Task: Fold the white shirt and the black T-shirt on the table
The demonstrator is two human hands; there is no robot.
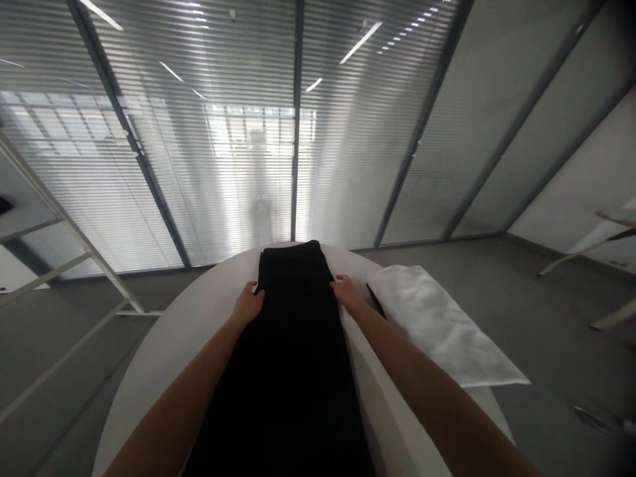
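Black trousers (298,351), long and laid out lengthwise, stretch from the far side of the round white table (159,358) down toward me. My left hand (249,305) pinches their left edge near the far end, thumb on top. Opposite it, my right hand (346,293) grips the right edge at about the same distance. Detail in the dark fabric is too deep to make out. Just right of my right hand lies a thin black strip (376,301), beside a white cloth or soft white sheet (442,331).
A pale metal frame (94,258) stands on the grey floor at the left. Behind the table rises a glass wall with blinds (238,165). At the far right are pale furniture legs (571,258) and a dark blurred object (593,419) on the floor.
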